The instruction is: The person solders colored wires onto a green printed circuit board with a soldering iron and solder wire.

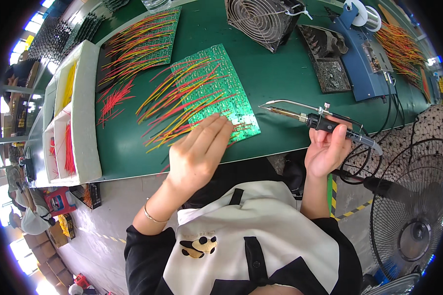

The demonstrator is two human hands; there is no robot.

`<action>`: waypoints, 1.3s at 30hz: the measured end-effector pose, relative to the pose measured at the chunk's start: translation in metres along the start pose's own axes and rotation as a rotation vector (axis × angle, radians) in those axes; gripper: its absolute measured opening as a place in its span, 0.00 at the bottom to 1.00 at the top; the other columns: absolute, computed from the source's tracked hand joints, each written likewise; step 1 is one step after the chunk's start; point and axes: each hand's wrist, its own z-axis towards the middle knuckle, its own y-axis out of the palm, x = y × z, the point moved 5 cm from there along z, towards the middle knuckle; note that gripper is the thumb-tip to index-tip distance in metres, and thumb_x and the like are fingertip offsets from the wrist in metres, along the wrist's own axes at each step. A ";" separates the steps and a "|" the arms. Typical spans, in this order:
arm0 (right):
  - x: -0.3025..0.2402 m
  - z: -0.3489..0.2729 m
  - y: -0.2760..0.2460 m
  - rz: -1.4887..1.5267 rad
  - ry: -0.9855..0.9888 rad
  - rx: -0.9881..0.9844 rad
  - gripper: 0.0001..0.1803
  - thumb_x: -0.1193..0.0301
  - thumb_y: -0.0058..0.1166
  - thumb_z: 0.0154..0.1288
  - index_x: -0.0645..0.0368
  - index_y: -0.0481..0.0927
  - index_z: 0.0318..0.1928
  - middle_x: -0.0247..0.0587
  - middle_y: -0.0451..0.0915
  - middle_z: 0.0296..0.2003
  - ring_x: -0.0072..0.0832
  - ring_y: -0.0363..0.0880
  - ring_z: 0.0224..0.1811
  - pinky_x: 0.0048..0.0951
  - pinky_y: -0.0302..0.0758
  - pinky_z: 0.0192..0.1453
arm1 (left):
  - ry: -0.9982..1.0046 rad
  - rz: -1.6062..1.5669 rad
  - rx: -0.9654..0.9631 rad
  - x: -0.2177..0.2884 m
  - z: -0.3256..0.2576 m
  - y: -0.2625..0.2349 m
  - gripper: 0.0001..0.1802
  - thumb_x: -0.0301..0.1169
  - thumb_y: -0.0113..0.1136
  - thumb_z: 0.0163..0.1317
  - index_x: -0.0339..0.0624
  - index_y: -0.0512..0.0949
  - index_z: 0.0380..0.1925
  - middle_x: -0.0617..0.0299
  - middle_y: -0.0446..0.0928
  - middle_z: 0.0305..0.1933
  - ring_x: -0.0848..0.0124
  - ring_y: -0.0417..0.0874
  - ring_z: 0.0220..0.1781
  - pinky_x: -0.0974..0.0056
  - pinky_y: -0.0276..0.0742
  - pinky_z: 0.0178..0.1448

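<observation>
Now: left hand [198,152] open, fingers spread flat, fingertips on circuit board [216,88] at table's near edge | right hand [326,150] raised, gripping soldering iron [316,119], tip pointing left above table [275,83] | white tray [83,108] at left holds red and yellow wires [70,147]

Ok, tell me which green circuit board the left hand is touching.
The nearer green circuit board, angled at the table's front edge: the left hand rests its fingertips on its lower corner. The other wire-covered green board lies farther back, untouched.

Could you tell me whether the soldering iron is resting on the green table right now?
No, the soldering iron is gripped in the right hand and held up above the edge of the green table.
</observation>
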 end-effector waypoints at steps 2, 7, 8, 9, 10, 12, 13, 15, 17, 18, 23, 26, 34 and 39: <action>0.000 -0.001 -0.001 -0.002 -0.004 0.012 0.14 0.65 0.39 0.67 0.65 0.71 0.39 0.31 0.64 0.16 0.13 0.56 0.15 0.17 0.52 0.18 | -0.052 -0.036 0.031 -0.007 0.004 -0.003 0.13 0.18 0.62 0.38 0.32 0.78 0.29 0.55 0.78 0.32 0.63 0.81 0.32 0.66 0.78 0.34; 0.000 -0.001 -0.003 -0.024 -0.003 0.012 0.14 0.65 0.39 0.67 0.65 0.71 0.39 0.32 0.64 0.17 0.14 0.58 0.16 0.17 0.54 0.19 | -0.047 0.029 0.117 -0.008 0.017 -0.014 0.15 0.18 0.64 0.36 0.36 0.79 0.29 0.61 0.75 0.27 0.70 0.76 0.25 0.69 0.72 0.25; 0.000 -0.002 -0.003 -0.024 -0.001 0.008 0.14 0.65 0.39 0.67 0.65 0.71 0.39 0.32 0.64 0.17 0.14 0.58 0.16 0.17 0.54 0.19 | -0.041 0.030 0.073 -0.007 0.015 -0.009 0.15 0.18 0.64 0.35 0.36 0.79 0.29 0.62 0.74 0.25 0.71 0.75 0.24 0.70 0.71 0.24; 0.000 -0.002 -0.002 -0.018 -0.008 -0.005 0.14 0.65 0.40 0.67 0.65 0.71 0.39 0.32 0.65 0.17 0.15 0.58 0.16 0.17 0.54 0.19 | -0.035 0.031 0.029 -0.006 0.012 -0.004 0.16 0.18 0.63 0.34 0.36 0.79 0.29 0.63 0.73 0.24 0.72 0.74 0.23 0.71 0.70 0.23; 0.001 -0.002 -0.001 -0.012 -0.015 -0.018 0.14 0.65 0.40 0.67 0.65 0.71 0.39 0.32 0.65 0.17 0.15 0.59 0.16 0.18 0.55 0.19 | -0.038 0.031 0.030 -0.007 0.010 0.000 0.16 0.18 0.63 0.34 0.36 0.79 0.29 0.63 0.73 0.24 0.72 0.74 0.23 0.71 0.70 0.23; 0.001 -0.002 0.000 -0.023 -0.016 -0.023 0.14 0.65 0.40 0.66 0.66 0.71 0.39 0.32 0.65 0.17 0.15 0.59 0.17 0.18 0.55 0.19 | -0.025 0.041 0.034 -0.008 0.006 0.005 0.17 0.18 0.63 0.32 0.37 0.79 0.29 0.65 0.71 0.22 0.72 0.73 0.23 0.71 0.69 0.22; 0.001 -0.003 -0.001 -0.035 -0.017 -0.025 0.14 0.65 0.41 0.66 0.66 0.71 0.38 0.32 0.65 0.18 0.16 0.60 0.17 0.18 0.55 0.19 | -0.023 0.039 0.036 -0.008 0.007 0.005 0.17 0.18 0.63 0.31 0.36 0.79 0.29 0.65 0.71 0.22 0.73 0.73 0.23 0.71 0.68 0.22; 0.001 -0.004 0.000 -0.041 -0.010 -0.031 0.14 0.65 0.41 0.66 0.66 0.71 0.38 0.33 0.65 0.18 0.16 0.60 0.17 0.18 0.56 0.19 | -0.022 0.039 0.046 -0.009 0.007 0.007 0.18 0.18 0.63 0.31 0.35 0.79 0.29 0.65 0.71 0.22 0.73 0.73 0.23 0.71 0.68 0.22; 0.001 -0.004 0.001 -0.046 -0.004 -0.036 0.14 0.65 0.41 0.66 0.66 0.71 0.38 0.33 0.66 0.18 0.16 0.61 0.17 0.18 0.56 0.20 | -0.020 0.041 0.056 -0.009 0.008 0.008 0.18 0.18 0.63 0.30 0.35 0.79 0.29 0.65 0.71 0.22 0.73 0.73 0.23 0.71 0.68 0.22; 0.000 -0.003 0.002 -0.057 -0.006 -0.026 0.14 0.65 0.41 0.66 0.66 0.71 0.38 0.33 0.66 0.19 0.16 0.61 0.17 0.18 0.57 0.20 | -0.020 0.033 0.062 -0.009 0.008 0.008 0.18 0.18 0.63 0.31 0.35 0.79 0.29 0.65 0.71 0.21 0.73 0.73 0.23 0.71 0.68 0.22; 0.003 -0.004 0.002 -0.074 0.020 -0.027 0.15 0.64 0.43 0.65 0.66 0.71 0.38 0.34 0.67 0.20 0.16 0.61 0.18 0.18 0.58 0.20 | -0.040 -0.010 0.078 -0.010 0.008 0.007 0.17 0.19 0.63 0.32 0.35 0.79 0.30 0.66 0.72 0.22 0.73 0.72 0.22 0.71 0.68 0.23; 0.003 -0.004 0.003 -0.102 0.016 -0.043 0.15 0.64 0.43 0.65 0.66 0.71 0.38 0.34 0.68 0.20 0.16 0.62 0.18 0.18 0.59 0.21 | -0.072 0.035 0.010 -0.010 0.010 0.007 0.18 0.20 0.62 0.31 0.37 0.80 0.30 0.66 0.74 0.24 0.74 0.71 0.23 0.72 0.67 0.23; 0.004 -0.004 0.004 -0.147 -0.004 -0.056 0.15 0.66 0.42 0.65 0.68 0.71 0.38 0.37 0.69 0.28 0.16 0.63 0.20 0.20 0.63 0.22 | -0.024 0.083 -0.028 -0.009 0.013 0.011 0.19 0.21 0.60 0.30 0.38 0.80 0.30 0.68 0.73 0.24 0.74 0.70 0.22 0.72 0.65 0.21; 0.004 -0.004 0.003 -0.154 -0.006 -0.055 0.15 0.65 0.43 0.65 0.68 0.71 0.38 0.37 0.69 0.27 0.15 0.63 0.19 0.19 0.63 0.22 | -0.047 0.059 -0.020 -0.010 0.013 0.010 0.21 0.20 0.60 0.29 0.38 0.80 0.32 0.68 0.71 0.23 0.74 0.69 0.22 0.72 0.65 0.21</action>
